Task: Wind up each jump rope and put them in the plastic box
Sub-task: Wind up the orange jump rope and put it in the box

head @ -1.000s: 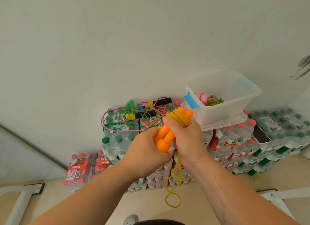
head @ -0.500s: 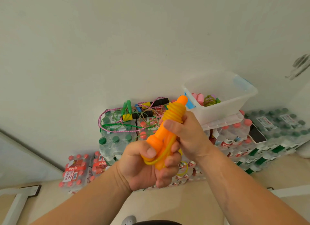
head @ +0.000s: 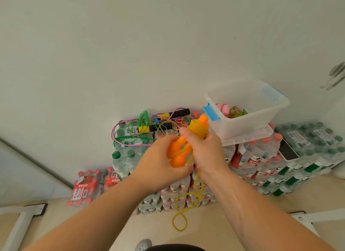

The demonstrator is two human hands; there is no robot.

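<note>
Both hands raised in front of the stacked shrink-wrapped water-bottle packs (head: 257, 157). Right hand (head: 205, 149) closed around the upper part of the pair of orange plastic jump-rope handles (head: 180, 151); thumb pressed against the coil of yellow cord (head: 197, 129) wound round the handles' upper end. One orange tip protrudes above the coil. Left hand (head: 158, 163) cupped under the handles' lower, bulbous ends, fingers curled round them; a strand of cord crosses the handles between the two hands. Handles tilted, top leaning right toward the box.

Loose remainder of the yellow cord (head: 186, 204) hangs from below the hands, forming loops above the beige floor (head: 242, 209).

Clear plastic storage box with blue latches (head: 248, 118) sits on its white lid on top of the packs, against the wall, just right of the hands. Inside: pink handles (head: 222, 107) and a coiled green-yellow rope (head: 236, 112).

Left of the box, on the top of the packs: tangle of unwound ropes (head: 149, 127), comprising a pink braided cord, a green cord with green handles, and yellow-and-black handles.

A white-edged phone (head: 288, 151) lies on the packs at right.
</note>
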